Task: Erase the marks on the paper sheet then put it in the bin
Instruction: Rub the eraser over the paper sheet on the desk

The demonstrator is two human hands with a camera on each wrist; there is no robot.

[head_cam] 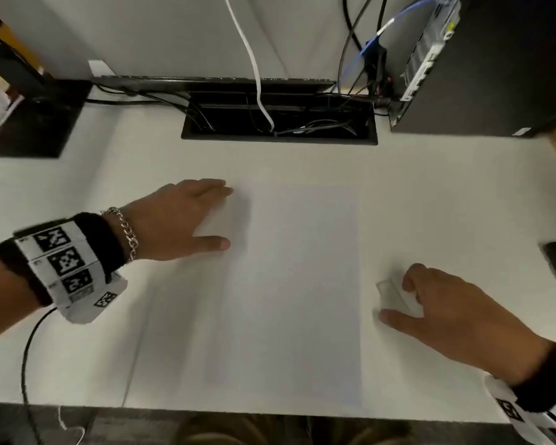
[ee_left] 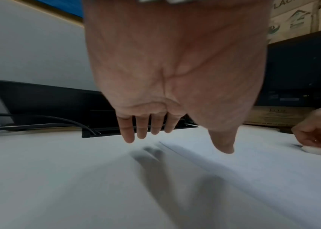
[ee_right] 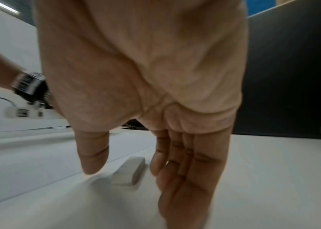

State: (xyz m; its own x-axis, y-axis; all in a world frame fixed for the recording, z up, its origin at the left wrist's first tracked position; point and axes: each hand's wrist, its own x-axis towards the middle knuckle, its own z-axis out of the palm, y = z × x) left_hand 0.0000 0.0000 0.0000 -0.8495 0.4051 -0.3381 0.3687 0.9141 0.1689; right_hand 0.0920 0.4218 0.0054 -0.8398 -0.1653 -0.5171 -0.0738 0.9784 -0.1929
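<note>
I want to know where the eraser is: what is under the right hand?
Under the right hand lies a white eraser on the desk, between thumb and fingers, not yet gripped. It lies beside the paper sheet, not on it.

I see the flat white paper sheet [head_cam: 289, 290] lying mid-counter [head_cam: 446, 194], long side running front to back. My left hand [head_cam: 180, 220] sits just beside its far-left corner. The small white block eraser [head_cam: 395, 297] lies on the counter just right of the sheet, under my right hand [head_cam: 456, 319], between thumb and fingers. Behind the sheet: the black rectangular cable tray opening [head_cam: 280, 118], sunk into the counter. Black computer tower [head_cam: 495, 69] back right, black monitor base [head_cam: 36, 123] back left.
</note>
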